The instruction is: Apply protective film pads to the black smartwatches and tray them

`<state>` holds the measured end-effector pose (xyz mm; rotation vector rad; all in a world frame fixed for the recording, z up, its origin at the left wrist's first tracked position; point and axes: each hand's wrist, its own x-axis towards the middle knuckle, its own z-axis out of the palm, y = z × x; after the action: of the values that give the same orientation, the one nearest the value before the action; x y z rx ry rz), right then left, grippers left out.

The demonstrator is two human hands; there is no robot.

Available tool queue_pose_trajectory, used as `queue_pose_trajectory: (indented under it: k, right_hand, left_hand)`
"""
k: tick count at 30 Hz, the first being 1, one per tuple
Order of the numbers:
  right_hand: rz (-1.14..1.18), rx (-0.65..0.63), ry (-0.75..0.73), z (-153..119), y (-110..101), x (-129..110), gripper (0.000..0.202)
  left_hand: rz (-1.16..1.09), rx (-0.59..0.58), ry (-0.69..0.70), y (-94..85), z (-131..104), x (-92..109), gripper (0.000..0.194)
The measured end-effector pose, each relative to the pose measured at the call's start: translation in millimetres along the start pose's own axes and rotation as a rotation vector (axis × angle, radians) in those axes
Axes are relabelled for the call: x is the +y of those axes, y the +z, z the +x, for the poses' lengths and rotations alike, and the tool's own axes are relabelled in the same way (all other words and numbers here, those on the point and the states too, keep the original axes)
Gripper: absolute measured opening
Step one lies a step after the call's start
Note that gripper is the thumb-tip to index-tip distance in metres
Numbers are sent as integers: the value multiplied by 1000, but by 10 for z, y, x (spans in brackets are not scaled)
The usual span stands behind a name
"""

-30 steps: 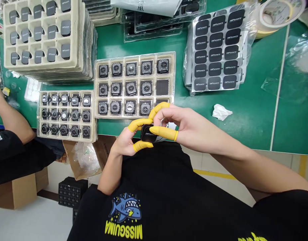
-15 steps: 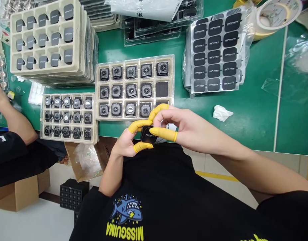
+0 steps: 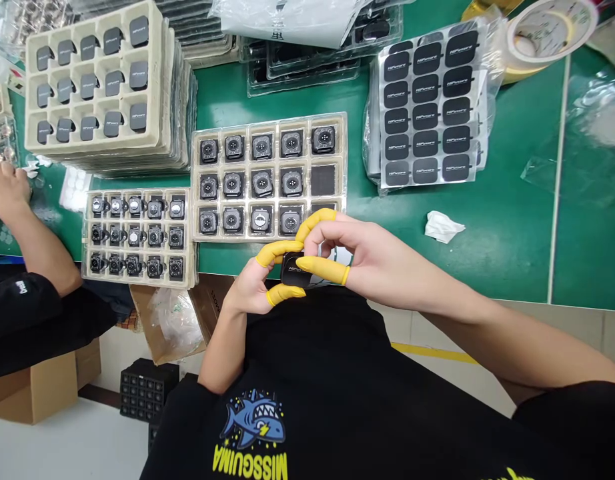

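Note:
My left hand [image 3: 252, 283], with yellow finger cots, is closed around the edges of a black smartwatch [image 3: 290, 270] near the table's front edge. Pale lettering like that on the printed black stickers shows on its upturned face. My right hand [image 3: 345, 253], also in yellow finger cots, pinches at the right side of that face, thumb on top. A whitish sheet [image 3: 343, 256] shows partly behind my right fingers; what holds it is hidden. Just beyond lies a tray [image 3: 270, 239] of watches, backs up, with a bare compartment [image 3: 323, 180] at its right.
Sheets of printed black stickers [image 3: 427, 113] lie at the right, near a crumpled tissue [image 3: 443, 227] and tape rolls [image 3: 547, 33]. A smaller watch tray [image 3: 137, 252] and stacked trays [image 3: 95, 143] stand left. A co-worker's arm [image 3: 37, 233] reaches in at far left.
My hands keep almost the same hold; the watch's face has tilted slightly and looks duller. The co-worker's hand at far left has moved further into view.

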<state>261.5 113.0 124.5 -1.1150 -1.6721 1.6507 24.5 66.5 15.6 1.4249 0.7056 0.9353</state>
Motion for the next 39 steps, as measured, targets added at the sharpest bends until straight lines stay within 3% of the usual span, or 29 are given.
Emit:
queue_pose_trajectory:
  k: [8,12,17,21,27,32,39]
  right_hand:
    - [-90,56,-47,-59,41,95,14]
    - [-60,122,-5,-138,48,112,31]
    - [47,-24,133,-156,125,154,42]
    - [119,-46,191,-89,232,263,47]
    - [40,28,177,-16,269,318,24]
    - [-30,4,161,-32,238,333,8]
    - [39,-34,218,-48,318,335,46]
  left_hand:
    - [-28,24,28,12,32,62,71]
    - [-68,52,38,21,18,44,70]
    - [-38,61,30,40,-16,-24,74]
    - [14,22,7,39,-42,-31,75]
    - [-3,57,55,84,-55,-41,69]
    - [-85,52,-29,98,-79,-97,75]
    - [14,69,-70,69,-95,-75,70]
